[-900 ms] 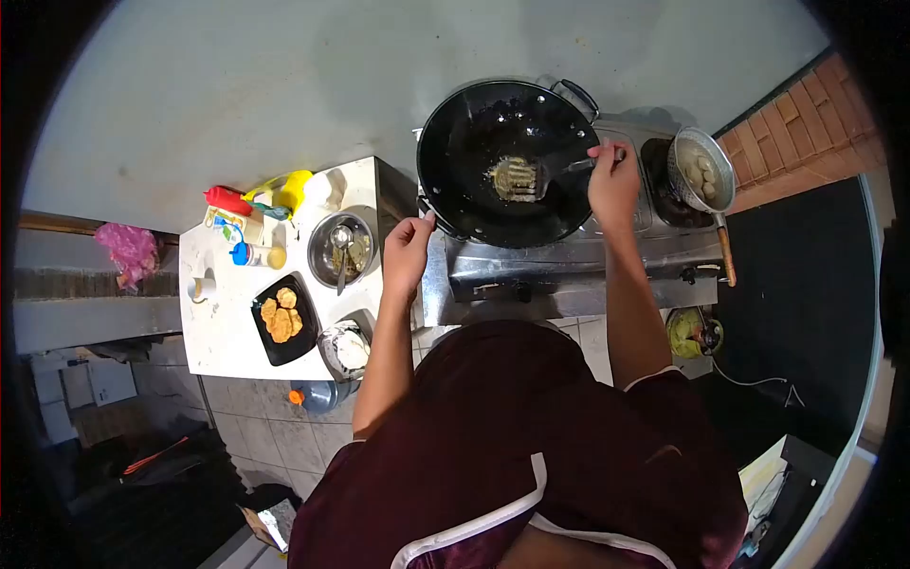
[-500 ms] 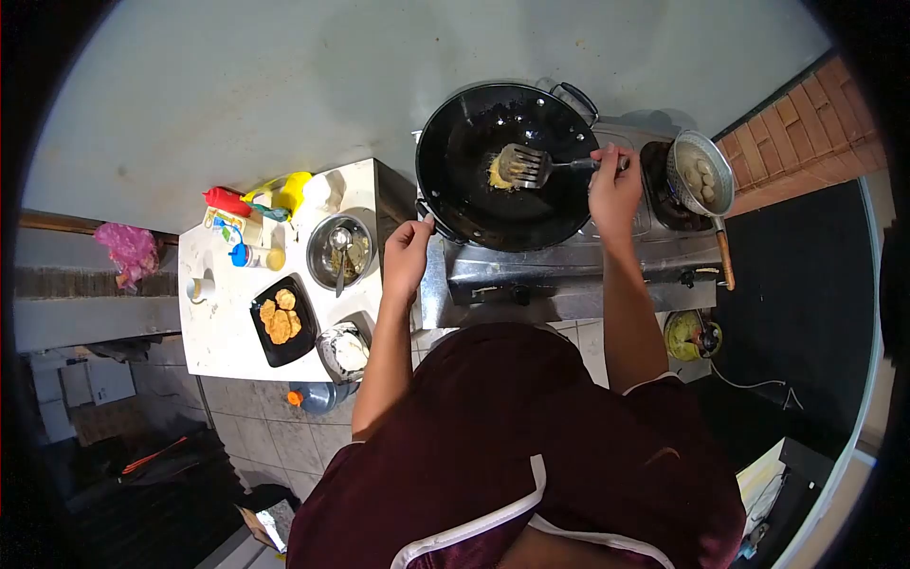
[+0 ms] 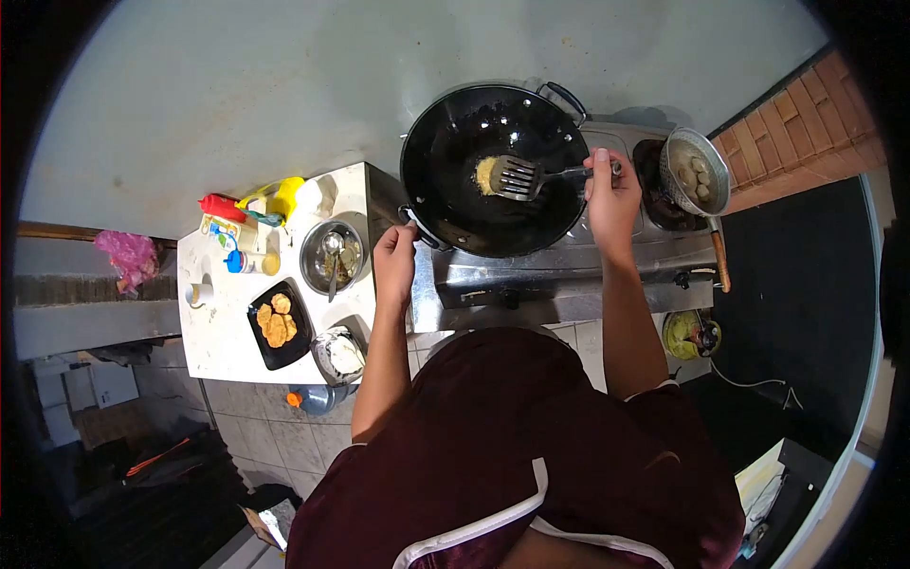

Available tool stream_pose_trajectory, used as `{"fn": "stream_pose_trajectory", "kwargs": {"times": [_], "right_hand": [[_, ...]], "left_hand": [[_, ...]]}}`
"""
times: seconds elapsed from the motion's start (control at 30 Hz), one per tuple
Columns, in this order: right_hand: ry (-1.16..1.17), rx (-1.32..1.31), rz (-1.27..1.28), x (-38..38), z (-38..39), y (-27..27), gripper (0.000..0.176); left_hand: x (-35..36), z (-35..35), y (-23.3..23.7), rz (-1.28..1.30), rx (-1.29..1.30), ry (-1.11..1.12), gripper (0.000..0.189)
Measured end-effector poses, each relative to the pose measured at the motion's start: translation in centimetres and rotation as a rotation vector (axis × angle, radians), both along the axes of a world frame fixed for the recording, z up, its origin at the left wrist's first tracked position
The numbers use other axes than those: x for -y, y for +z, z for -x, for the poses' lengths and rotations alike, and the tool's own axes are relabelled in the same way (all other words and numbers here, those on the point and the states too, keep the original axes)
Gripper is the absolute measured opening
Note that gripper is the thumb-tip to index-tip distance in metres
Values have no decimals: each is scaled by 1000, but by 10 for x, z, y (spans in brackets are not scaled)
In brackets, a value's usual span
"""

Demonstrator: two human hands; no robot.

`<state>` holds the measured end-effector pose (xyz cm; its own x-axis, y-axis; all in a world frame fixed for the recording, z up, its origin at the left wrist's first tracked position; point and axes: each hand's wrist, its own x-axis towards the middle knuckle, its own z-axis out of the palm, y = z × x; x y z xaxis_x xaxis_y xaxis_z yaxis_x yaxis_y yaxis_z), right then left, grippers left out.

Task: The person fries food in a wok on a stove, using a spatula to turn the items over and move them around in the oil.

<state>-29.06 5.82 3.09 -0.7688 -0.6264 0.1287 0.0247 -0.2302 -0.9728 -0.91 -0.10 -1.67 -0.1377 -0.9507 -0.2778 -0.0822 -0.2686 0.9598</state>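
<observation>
A black wok (image 3: 445, 204) sits over the stove, shiny with oil inside. My left hand (image 3: 395, 251) is closed on the wok's near left handle. In my right hand (image 3: 613, 204) is the handle of a slotted metal spatula (image 3: 518, 177), its head down inside the wok. A small golden piece of food (image 3: 486, 176) lies against the spatula's front edge; part of it may be hidden beneath the slots. The wok's other loop handle (image 3: 566, 98) stands free at the far right rim.
On the white table (image 3: 204, 327) at left are a black plate (image 3: 275, 362) of golden fried pieces, a metal bowl (image 3: 309, 275) with a spoon, a container of white powder (image 3: 339, 355) and several bottles. At right, a pan (image 3: 725, 194) with a wooden handle holds round pieces in liquid.
The wok has shifted a little to the left, with my left hand on its handle. The spatula and the food piece have moved slightly left too, and more of the slots show.
</observation>
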Motion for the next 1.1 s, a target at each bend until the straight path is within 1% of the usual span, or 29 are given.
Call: {"fn": "stream_pose_trajectory", "kwargs": {"times": [0.2,0.27,0.37,0.53,0.6,0.67,0.7,0.83,0.9,0.93,1.0,1.03,1.1], "right_hand": [[135,-47,-34,-7,9,-2,21],[198,-47,100,-7,10,-2,21],[254,-40,118,-9,12,-1,20],[196,-76,96,-9,12,4,21],[178,-90,80,-6,13,4,21],[81,-134,-1,-2,14,7,22],[40,-114,29,0,13,6,22],[52,-148,4,4,15,0,22],[-23,-450,-45,7,17,-3,21],[-20,-451,-42,9,17,0,21],[-46,-661,14,10,16,10,20],[-43,-661,14,12,16,11,20],[-42,-852,-56,18,20,13,21]], "left_hand": [[-7,11,1,8,-35,85,23],[-10,13,-1,35,-85,118,24],[-13,16,0,41,-78,156,24],[-15,17,3,19,-110,203,27],[-15,17,3,54,-71,213,28],[-16,17,6,54,-61,210,28],[-16,17,9,52,-52,196,28],[-17,17,9,33,-62,199,29],[-15,15,6,32,-65,187,29],[-15,14,5,35,-66,191,29],[-16,14,3,40,-38,183,30],[-16,14,4,46,-34,175,30],[-16,12,1,41,-35,167,30]]}}
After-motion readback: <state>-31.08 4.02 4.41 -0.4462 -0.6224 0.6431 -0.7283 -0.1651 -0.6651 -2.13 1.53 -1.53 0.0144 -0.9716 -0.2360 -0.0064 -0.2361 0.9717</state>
